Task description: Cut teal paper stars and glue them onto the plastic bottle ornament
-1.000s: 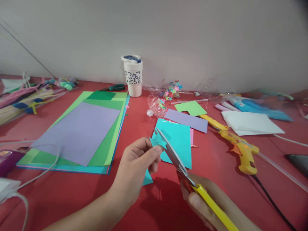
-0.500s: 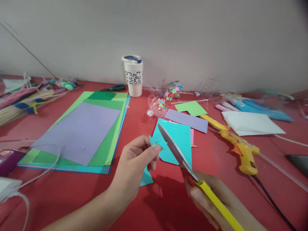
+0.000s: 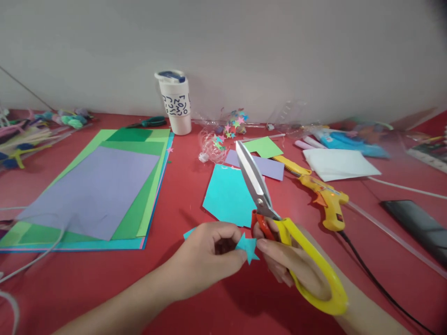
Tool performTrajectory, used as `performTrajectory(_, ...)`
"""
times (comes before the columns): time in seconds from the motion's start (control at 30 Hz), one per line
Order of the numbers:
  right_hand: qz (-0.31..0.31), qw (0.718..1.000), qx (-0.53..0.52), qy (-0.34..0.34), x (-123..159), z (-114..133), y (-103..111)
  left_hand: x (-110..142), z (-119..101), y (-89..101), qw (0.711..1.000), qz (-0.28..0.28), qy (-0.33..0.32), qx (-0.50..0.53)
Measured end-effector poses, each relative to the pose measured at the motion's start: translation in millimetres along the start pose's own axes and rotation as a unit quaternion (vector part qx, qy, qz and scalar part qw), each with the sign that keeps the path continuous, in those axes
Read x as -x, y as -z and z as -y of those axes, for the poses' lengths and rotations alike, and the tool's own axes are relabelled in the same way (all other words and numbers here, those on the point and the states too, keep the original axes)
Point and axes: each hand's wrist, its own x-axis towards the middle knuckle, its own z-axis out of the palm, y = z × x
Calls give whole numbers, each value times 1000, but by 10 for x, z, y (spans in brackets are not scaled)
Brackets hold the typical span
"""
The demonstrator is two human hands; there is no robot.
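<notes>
Between the thumb and fingers of my left hand (image 3: 209,253) is a small turquoise paper star (image 3: 247,247). My right hand (image 3: 289,260) grips a pair of scissors (image 3: 260,195) with yellow and red handles, their blades closed together and pointing up and away. A fingertip of that hand is at or very near the star's right edge; whether it touches I cannot tell. Beyond both hands lies a turquoise paper sheet (image 3: 226,195) with a cut edge. A turquoise scrap (image 3: 188,233) shows partly behind my left hand.
Stacked coloured sheets (image 3: 98,186) lie at left, and a white tumbler (image 3: 176,104) stands near the wall. On the right are a yellow glue gun (image 3: 330,202) with its cord, a phone (image 3: 415,225) and a white packet (image 3: 340,164). Small stars (image 3: 233,125) lie at the back.
The scissors have swung upright, away from the paper, and their blades are closed. My left hand has moved right and lower, and the star shape now shows fully. The view has shifted to the right.
</notes>
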Motion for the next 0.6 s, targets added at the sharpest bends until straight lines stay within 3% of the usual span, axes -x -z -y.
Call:
performTrajectory(0.23,-5,1000,8,12,29,76,-22,12,-11,36,1000,16,2,-18)
performTrajectory(0.43,0,998,-8,-65,-5,30,-74,-15,-12,23,999,-8,6,43)
performTrajectory(0.6,-75,996,-42,29,-7,-42,-85,-60,53,1,991,-4,32,131)
